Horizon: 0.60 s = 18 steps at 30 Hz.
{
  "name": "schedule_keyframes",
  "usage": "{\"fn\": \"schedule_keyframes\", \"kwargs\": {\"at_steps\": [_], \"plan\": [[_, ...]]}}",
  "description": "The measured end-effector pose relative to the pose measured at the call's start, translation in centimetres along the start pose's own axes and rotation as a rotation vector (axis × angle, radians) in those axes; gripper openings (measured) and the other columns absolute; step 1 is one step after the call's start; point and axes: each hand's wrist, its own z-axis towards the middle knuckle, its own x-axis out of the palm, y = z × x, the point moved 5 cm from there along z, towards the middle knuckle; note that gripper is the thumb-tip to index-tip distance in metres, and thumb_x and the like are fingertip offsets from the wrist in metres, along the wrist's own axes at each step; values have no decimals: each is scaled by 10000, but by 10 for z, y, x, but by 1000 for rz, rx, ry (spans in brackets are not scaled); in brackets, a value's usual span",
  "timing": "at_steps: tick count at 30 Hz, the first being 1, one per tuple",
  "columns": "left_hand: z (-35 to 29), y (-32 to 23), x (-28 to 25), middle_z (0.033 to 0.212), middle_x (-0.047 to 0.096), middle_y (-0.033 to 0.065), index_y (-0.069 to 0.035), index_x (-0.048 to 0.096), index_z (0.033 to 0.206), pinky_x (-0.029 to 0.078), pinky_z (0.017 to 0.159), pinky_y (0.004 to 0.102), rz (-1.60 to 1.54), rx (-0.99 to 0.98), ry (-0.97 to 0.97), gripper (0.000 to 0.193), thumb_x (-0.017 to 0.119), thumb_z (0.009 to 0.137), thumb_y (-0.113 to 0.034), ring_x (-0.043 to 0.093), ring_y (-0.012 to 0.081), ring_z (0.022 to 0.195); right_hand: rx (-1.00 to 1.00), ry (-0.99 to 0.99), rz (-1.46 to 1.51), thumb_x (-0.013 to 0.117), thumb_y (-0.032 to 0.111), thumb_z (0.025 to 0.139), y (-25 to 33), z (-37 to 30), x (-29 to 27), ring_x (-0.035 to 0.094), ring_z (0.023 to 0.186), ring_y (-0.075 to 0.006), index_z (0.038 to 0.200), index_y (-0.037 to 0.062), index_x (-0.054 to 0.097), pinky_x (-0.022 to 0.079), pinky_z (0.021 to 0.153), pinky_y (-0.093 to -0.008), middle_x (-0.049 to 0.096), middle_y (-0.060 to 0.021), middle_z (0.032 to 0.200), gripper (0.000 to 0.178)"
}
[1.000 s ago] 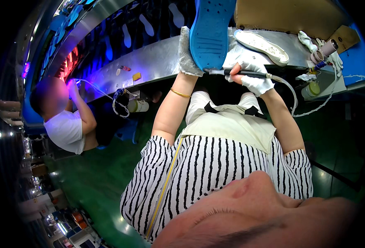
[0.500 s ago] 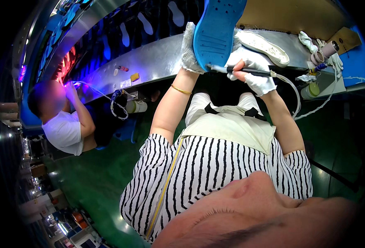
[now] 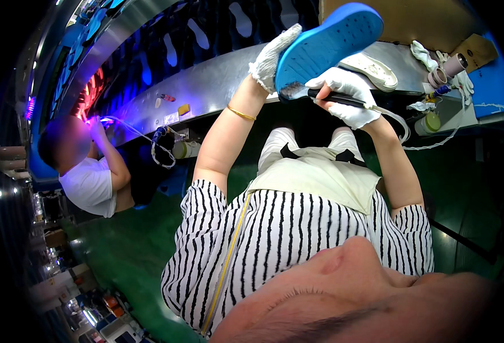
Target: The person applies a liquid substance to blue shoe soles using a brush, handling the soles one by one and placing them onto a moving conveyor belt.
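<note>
Item: blue shoe sole (image 3: 327,41), gripped in your gloved left hand (image 3: 272,54); right hand (image 3: 343,94) fingers clamp brush (image 3: 320,95) — heel-end grip risks the sole twisting, smearing.

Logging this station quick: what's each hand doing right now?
Left hand: white-gloved, closed on the blue foam shoe sole, holding it up.
Right hand: white-gloved, closed on the black-handled brush, bristles at the sole's edge.

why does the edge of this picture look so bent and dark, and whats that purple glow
Head view: fisheye bends the metal conveyor edge and blackens the corners; violet lamp glare by the co-worker tints that side; blue sole and gloved right hand stay sharp.
</note>
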Motion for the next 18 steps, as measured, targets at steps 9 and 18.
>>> {"fn": "schedule_keyframes", "kwargs": {"at_steps": [9,18], "plan": [[13,17,9,1108,613,106,-41,551,1192,512,830,293,347,-269,-54,351,495,926,-263,619,184,958,371,57,142,657,-61,637,-22,2,-29,608,781,-173,718,17,598,494,735,-278,640,-70,821,127],[42,23,21,1145,593,102,-31,527,1220,496,848,294,406,-347,-19,385,492,920,-270,601,178,982,330,65,35,617,-80,616,-33,-19,-75,604,806,-170,693,6,576,489,731,-282,617,-79,788,122]]}}
